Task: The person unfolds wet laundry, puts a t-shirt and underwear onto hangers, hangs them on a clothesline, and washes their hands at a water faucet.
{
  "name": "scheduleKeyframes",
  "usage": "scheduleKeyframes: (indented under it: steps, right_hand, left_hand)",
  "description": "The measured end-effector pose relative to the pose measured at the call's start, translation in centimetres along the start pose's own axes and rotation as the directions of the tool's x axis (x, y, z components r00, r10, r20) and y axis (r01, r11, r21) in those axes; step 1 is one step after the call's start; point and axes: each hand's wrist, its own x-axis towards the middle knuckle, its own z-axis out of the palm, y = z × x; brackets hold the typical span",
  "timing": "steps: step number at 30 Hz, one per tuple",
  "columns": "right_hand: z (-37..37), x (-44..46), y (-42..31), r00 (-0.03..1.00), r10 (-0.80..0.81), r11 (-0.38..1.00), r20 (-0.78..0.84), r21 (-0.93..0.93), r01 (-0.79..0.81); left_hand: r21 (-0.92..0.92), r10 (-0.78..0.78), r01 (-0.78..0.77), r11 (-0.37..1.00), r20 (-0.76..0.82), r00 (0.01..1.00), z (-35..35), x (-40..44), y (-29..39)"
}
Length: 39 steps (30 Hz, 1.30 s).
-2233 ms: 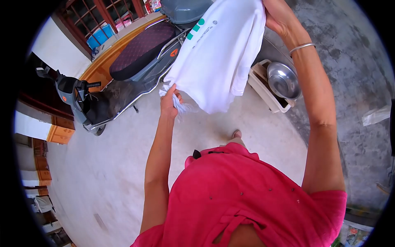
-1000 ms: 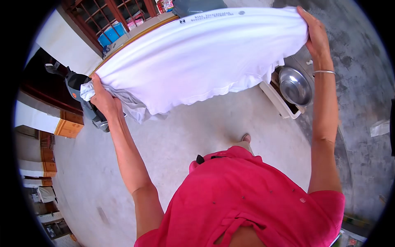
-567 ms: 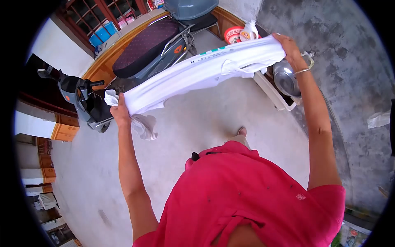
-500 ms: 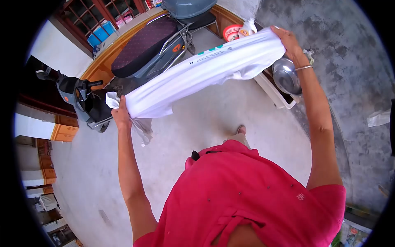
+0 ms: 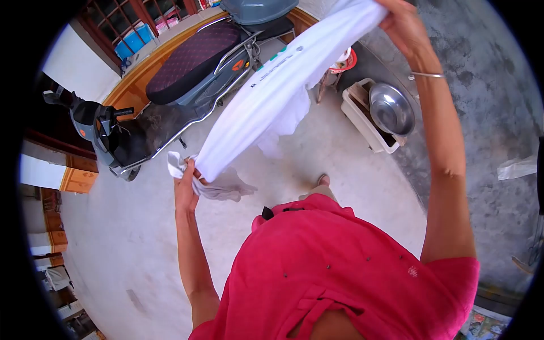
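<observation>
A white T-shirt (image 5: 255,107) with green and dark print is stretched slantwise between my two hands, its loose folds hanging below. My left hand (image 5: 186,190) is closed around the lower end, where a bunched light-grey cloth part (image 5: 226,190) dangles beneath the fingers. I cannot tell whether that grey part belongs to the same garment. Higher up, near the top edge of the view, my right hand (image 5: 403,28) is closed on the other end. A bracelet (image 5: 428,75) circles the right wrist.
A grey scooter (image 5: 195,85) stands beyond the cloth on the left. A metal basin (image 5: 392,110) rests on a white plastic crate (image 5: 358,120) at right. Partly behind the shirt is a red basin (image 5: 347,61) on a stand. Below is the concrete floor (image 5: 130,238).
My right hand has risen toward the top edge, and my left has moved slightly right and down. The shirt now slants more steeply, uncovering the metal basin and crate.
</observation>
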Motion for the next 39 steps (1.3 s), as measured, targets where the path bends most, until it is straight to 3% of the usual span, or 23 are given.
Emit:
scheduleKeyframes:
  steps: [1,3,4,5,6,7,8,9,11,14,17,20,24,26,28,29,31,34,37,39]
  right_hand:
    - [-1.7,0.5,0.1,0.998,0.01,1.0,-0.057,0.018,-0.009]
    - [0.2,-5.3,-2.8,0.978,0.201,0.918,-0.059,0.358,-0.167]
    - [0.1,-6.1,-1.3,0.943,0.334,0.878,-0.006,0.366,-0.308]
    - [-0.2,-7.4,1.7,0.884,0.465,0.814,0.046,0.371,-0.447]
    - [0.5,-8.7,4.3,0.782,0.604,0.686,0.155,0.398,-0.609]
    - [1.8,-9.9,7.0,0.654,0.711,0.535,0.26,0.404,-0.742]
    - [3.4,-11.0,10.0,0.66,0.723,0.586,0.203,0.325,-0.742]
    - [5.0,-11.8,12.5,0.665,0.731,0.625,0.153,0.241,-0.742]
    - [6.4,-11.7,14.6,0.626,0.602,0.738,0.496,-0.046,-0.673]
    - [5.2,-11.0,15.3,0.713,0.603,0.793,0.359,-0.17,-0.585]
    - [3.6,-10.1,13.6,0.817,0.539,0.834,0.205,-0.265,-0.484]
    - [2.9,-9.5,12.0,0.945,0.328,0.842,0.011,-0.458,-0.287]
    - [3.8,-10.1,12.9,0.938,0.188,0.914,-0.29,-0.299,-0.275]
    - [4.6,-10.3,15.2,0.954,0.121,0.916,-0.275,-0.339,-0.214]
    - [3.2,-9.9,17.4,0.971,0.075,0.91,-0.227,-0.384,-0.16]
    - [0.1,-8.6,18.1,0.949,0.188,0.934,-0.254,-0.253,-0.252]
    - [-1.6,-7.9,15.3,0.892,0.286,0.925,-0.35,-0.142,-0.352]
    - [-1.6,-7.1,15.7,0.882,0.261,0.952,-0.392,-0.049,-0.304]
    - [-0.3,-6.7,11.4,0.924,0.341,0.928,-0.172,-0.093,-0.36]
    - [2.2,-6.9,7.6,0.929,0.359,0.921,-0.087,-0.126,-0.368]
  left_hand:
    - [-0.049,0.013,-0.008,0.999,0.098,0.995,-0.6,-1.7,0.6]
    - [-0.232,0.006,0.029,0.972,0.151,0.989,2.7,-4.8,1.7]
    - [-0.307,0.033,0.028,0.951,0.191,0.981,3.5,-4.6,0.3]
    - [-0.387,-0.061,0.148,0.91,0.229,0.972,4.8,-3.7,-0.8]
    - [-0.384,-0.042,0.159,0.909,0.296,0.954,6.1,-2.3,-2.1]
    - [-0.359,-0.147,0.262,0.896,0.316,0.937,7.0,-1.3,-3.8]
    - [-0.339,-0.25,0.362,0.868,0.332,0.91,7.7,-0.6,-5.8]
    - [-0.243,-0.366,0.421,0.874,0.24,0.899,8.0,0.3,-7.6]
    - [-0.174,-0.385,0.407,0.897,0.145,0.911,9.1,0.5,-8.8]
    - [-0.235,-0.282,0.323,0.917,0.193,0.94,5.0,1.4,-12.1]
    - [-0.302,-0.281,0.265,0.916,-0.009,0.96,4.1,0.2,-10.8]
    - [-0.278,-0.173,0.11,0.954,-0.213,0.962,2.1,0.3,-11.1]
    - [-0.035,0.016,-0.038,0.999,-0.488,0.873,1.7,1.5,-10.4]
    - [0.135,0.186,-0.131,0.982,-0.591,0.785,3.0,2.7,-9.6]
    - [0.41,0.401,-0.166,0.897,-0.596,0.695,0.8,3.9,-8.1]
    - [0.432,0.429,-0.171,0.886,-0.619,0.658,-1.8,4.3,-7.1]
    - [0.365,0.327,-0.086,0.927,-0.676,0.661,-3.6,3.5,-4.4]
    - [0.387,0.531,-0.366,0.846,-0.674,0.514,-2.5,5.0,-5.2]
    - [0.193,0.375,-0.329,0.924,-0.616,0.692,-2.7,4.0,-3.7]
    - [0.163,0.223,-0.162,0.973,-0.511,0.83,-1.7,2.4,-2.6]
